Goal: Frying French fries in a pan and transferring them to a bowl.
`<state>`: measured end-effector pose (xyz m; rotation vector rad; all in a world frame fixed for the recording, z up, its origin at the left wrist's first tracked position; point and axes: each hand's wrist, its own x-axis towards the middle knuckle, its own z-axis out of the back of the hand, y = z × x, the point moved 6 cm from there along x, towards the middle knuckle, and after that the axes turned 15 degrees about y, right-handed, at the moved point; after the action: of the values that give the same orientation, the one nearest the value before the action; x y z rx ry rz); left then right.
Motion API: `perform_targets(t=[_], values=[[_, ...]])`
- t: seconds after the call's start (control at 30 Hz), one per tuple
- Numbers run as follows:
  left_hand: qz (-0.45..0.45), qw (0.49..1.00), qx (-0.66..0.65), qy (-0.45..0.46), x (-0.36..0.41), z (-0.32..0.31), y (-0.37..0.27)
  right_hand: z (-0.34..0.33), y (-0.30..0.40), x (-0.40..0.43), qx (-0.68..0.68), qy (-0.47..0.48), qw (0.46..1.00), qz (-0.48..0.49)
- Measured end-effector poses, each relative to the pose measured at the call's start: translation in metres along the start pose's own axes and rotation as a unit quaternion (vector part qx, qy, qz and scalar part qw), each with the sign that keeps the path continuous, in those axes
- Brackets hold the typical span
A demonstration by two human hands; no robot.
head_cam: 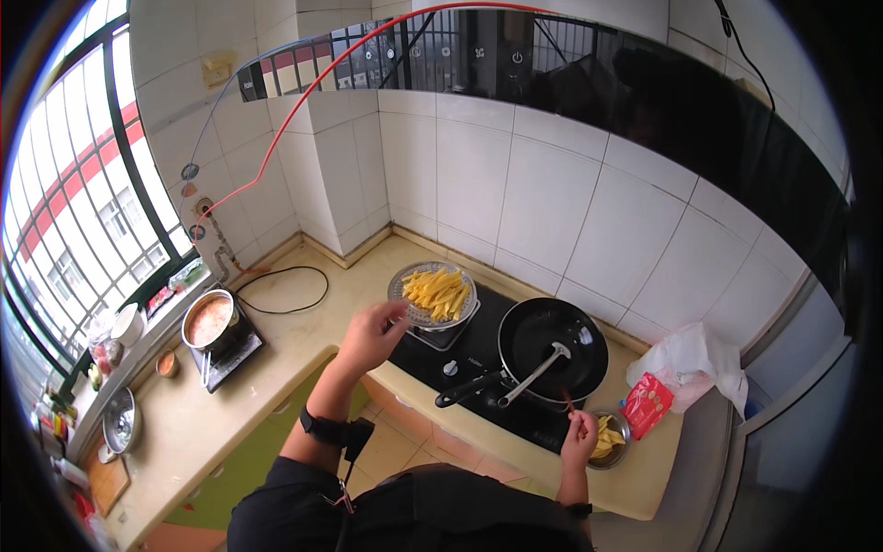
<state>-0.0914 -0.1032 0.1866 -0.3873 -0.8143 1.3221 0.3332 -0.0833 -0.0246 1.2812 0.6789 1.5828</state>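
My left hand (376, 337) is at the near left edge of a perforated steel steamer tray (397, 281). Its thumb and fingers are apart, and I see nothing in them. Cut potato strips (436, 293) are heaped on the tray, which sits over the left burner. In my right hand (579, 436) is a thin reddish-brown stick (567, 398), perhaps chopsticks, pointing at the near rim of a black wok (528, 338). A metal spatula (534, 372) rests in the wok, its handle over the rim. Beside my right hand stands a steel bowl (626, 452) with more potato strips (606, 438).
A red packet (646, 406) and a white plastic bag (690, 366) lie right of the black gas hob (431, 366). On the left counter, a saucepan (224, 338) of reddish liquid stands on a portable cooker (238, 359). Nearby are a small cup (166, 363), metal bowl (121, 421) and cutting board (110, 483).
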Motion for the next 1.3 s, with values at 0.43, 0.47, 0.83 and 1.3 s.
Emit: perform_targets(t=[0.43,0.47,0.83,1.3], values=[[0.124,0.983,-0.047,0.130,-0.049,-0.080,0.056,0.007,0.049,0.008,-0.135,0.035,0.987,0.078],[0.126,0.983,-0.054,0.125,-0.050,-0.081,0.057,0.004,0.026,0.005,-0.120,0.047,0.991,0.028],[0.128,0.965,-0.076,0.214,-0.047,-0.117,0.057,0.009,0.043,-0.006,-0.137,-0.018,0.990,0.035],[0.039,0.961,-0.096,0.255,-0.029,-0.153,0.035,-0.008,0.040,-0.010,-0.133,0.038,0.988,0.070]])
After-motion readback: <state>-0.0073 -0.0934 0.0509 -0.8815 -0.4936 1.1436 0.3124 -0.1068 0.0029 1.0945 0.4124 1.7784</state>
